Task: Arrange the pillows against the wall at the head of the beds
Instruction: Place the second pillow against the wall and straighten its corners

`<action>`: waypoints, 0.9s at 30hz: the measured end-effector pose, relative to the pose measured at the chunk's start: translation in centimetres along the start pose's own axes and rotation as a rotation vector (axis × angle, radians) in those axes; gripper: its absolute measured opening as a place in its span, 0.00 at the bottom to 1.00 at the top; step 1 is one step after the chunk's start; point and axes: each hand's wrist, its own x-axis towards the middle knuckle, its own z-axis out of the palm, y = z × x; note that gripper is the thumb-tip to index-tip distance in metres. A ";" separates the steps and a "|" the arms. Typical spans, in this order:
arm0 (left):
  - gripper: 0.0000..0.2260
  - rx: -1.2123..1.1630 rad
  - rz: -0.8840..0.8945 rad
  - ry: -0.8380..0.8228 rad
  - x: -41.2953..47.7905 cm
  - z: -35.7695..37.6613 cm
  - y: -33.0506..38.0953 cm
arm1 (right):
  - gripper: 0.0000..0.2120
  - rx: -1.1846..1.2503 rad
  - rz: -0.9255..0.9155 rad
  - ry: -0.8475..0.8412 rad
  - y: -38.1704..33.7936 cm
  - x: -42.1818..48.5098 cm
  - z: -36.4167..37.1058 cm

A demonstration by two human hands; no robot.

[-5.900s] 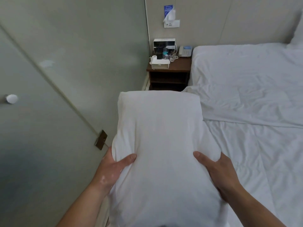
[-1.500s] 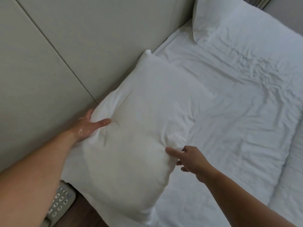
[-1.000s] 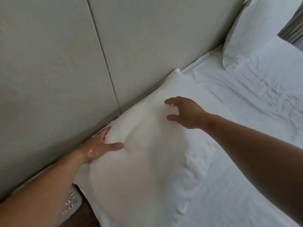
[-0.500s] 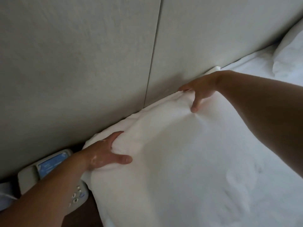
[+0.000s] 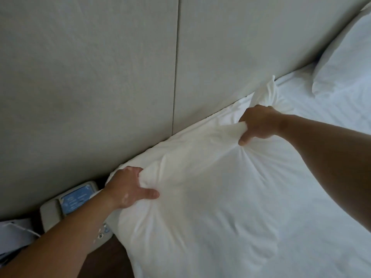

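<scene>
A white pillow [image 5: 200, 177] lies at the head of the bed, its far edge touching the grey padded wall [image 5: 120, 67]. My left hand [image 5: 128, 187] grips its near-left corner, fabric bunched under the fingers. My right hand [image 5: 259, 123] pinches a fold of the pillowcase near the far-right corner, which sticks up in a crumpled point. A second white pillow [image 5: 347, 57] leans against the wall at the far right.
A beige desk telephone [image 5: 70, 203] with a blue label sits on the dark wooden nightstand [image 5: 108, 257] at the lower left, partly under my left forearm. The white bed sheet [image 5: 321, 109] stretches to the right between the two pillows.
The pillow was carried to the bed and laid against the wall. My right hand has gone from pressing on the far corner to pinching up a fold; my left hand tightened its hold.
</scene>
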 end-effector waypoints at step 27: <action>0.28 0.494 0.118 0.496 -4.9 -10.3 7.3 | 0.54 -0.213 0.166 0.131 0.9 -1.7 -10.8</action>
